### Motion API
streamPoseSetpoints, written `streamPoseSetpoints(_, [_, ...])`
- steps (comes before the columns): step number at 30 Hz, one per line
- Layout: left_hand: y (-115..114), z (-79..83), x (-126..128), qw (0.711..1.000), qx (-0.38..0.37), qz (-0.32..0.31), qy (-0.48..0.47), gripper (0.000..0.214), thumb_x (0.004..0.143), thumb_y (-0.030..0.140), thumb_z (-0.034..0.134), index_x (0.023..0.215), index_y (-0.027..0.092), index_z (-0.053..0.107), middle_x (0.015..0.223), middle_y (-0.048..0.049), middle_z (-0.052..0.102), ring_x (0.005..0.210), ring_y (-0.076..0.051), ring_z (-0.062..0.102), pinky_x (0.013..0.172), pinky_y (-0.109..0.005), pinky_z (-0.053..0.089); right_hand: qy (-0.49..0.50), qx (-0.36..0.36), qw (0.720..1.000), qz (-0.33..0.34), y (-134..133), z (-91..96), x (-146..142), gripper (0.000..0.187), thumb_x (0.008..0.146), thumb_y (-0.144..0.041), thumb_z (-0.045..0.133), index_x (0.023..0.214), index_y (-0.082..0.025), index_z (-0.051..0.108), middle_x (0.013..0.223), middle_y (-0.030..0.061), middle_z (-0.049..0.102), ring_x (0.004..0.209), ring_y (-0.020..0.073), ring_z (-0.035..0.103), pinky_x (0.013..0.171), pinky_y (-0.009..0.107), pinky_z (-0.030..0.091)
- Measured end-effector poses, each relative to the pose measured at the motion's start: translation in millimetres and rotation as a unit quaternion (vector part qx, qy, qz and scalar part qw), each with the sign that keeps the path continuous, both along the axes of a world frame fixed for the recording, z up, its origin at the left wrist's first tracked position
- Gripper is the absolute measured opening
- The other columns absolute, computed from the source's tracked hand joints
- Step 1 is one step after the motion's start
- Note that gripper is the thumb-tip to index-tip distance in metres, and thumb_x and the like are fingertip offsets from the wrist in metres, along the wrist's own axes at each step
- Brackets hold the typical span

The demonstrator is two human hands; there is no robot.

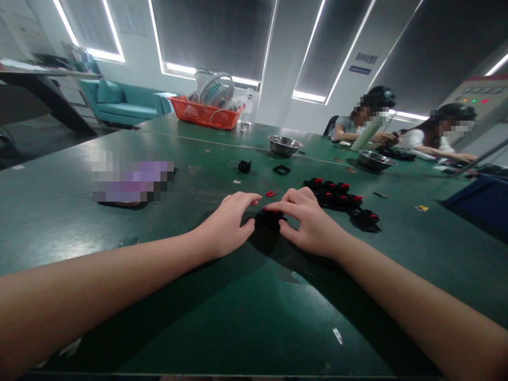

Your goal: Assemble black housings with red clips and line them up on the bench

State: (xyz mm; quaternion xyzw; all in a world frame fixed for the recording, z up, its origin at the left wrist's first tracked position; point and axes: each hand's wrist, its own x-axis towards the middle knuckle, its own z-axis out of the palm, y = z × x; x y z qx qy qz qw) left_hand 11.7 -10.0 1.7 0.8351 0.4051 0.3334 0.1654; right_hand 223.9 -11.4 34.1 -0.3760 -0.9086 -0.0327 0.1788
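Observation:
A small black plastic part (266, 218) with a bit of red on top stands on the green table between my hands. My right hand (307, 219) has its index fingertip on the top and its thumb at the near right side, gripping it. Just left of the part, my left hand (232, 222) is open, thumb and fingers apart, with nothing in it. A small red piece (271, 193) lies just beyond the fingertips. To the right sit rows of similar black parts with red pieces (337, 200), and one more black part (365, 219) nearer me.
Farther back are a black block (245, 166), a black square frame (281, 169), a metal bowl (284, 146) and another bowl (375, 160). An orange basket (206, 113) stands at the far edge. A purple pixelated object (137, 182) lies left. Two people work at far right, near a blue bin (480, 203).

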Motion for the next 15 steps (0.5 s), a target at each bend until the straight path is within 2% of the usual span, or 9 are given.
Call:
streamPoseSetpoints(11, [0.1,0.1,-0.6,1.000,0.005,0.001,0.007,0.041,0.081,0.013,0.052,0.121,0.016,0.055,0.122,-0.0111,0.062,0.118,-0.025,0.056,0.105,-0.045,0.044,-0.005,0.017,1.000,0.004,2.6,0.2,3.8,0.032,0.084,-0.020,0.055,0.113,-0.020,0.070,0.090,0.0094,0.057,0.088,0.0248,0.047,0.080,0.042,0.040])
streamPoseSetpoints(15, [-0.1,0.2,-1.0,1.000,0.006,0.000,0.020,0.042,0.081,0.013,0.052,0.123,0.013,0.055,0.123,-0.0125,0.062,0.119,-0.025,0.055,0.106,-0.045,0.043,-0.013,0.018,1.000,0.000,3.4,1.6,6.3,0.031,0.086,-0.022,0.055,0.113,-0.018,0.071,0.092,0.0103,0.058,0.089,0.0250,0.047,0.083,0.043,0.041])
